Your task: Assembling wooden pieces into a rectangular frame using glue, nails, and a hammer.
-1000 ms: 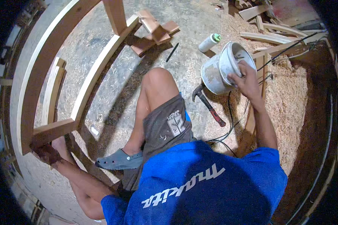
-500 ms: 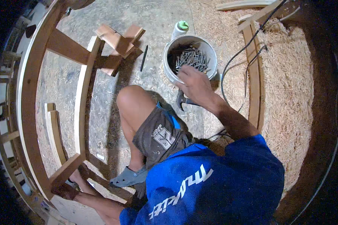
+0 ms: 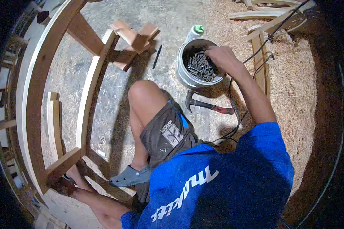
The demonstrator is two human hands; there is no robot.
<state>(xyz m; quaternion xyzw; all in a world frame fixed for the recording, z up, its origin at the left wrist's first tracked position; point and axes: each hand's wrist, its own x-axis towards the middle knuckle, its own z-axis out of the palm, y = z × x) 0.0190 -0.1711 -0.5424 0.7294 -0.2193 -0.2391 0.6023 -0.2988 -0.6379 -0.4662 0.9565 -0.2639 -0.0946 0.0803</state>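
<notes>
My right hand (image 3: 222, 60) reaches over the right rim of a white bucket (image 3: 186, 77), its fingers bent down inside above a heap of grey nails (image 3: 201, 68). What the fingertips hold, if anything, is hidden. Just in front of the bucket a claw hammer (image 3: 212, 106) with a black and red handle lies on the floor. At the lower left my left hand (image 3: 62, 186) is in shadow by the bottom corner of a wooden frame (image 3: 33, 114); its fingers do not show clearly.
A bottle with a green cap (image 3: 195, 32) stands behind the bucket. Short wood blocks (image 3: 132, 38) and a black pencil-like stick (image 3: 157, 57) lie left of it. Black cable (image 3: 237, 118) loops along the right, beside wood shavings (image 3: 290, 95). A plank (image 3: 55, 126) lies within the frame.
My right hand has moved from the bucket's near rim to its right side, with the fingers inside. The hammer's handle is now uncovered. The whole view has shifted slightly.
</notes>
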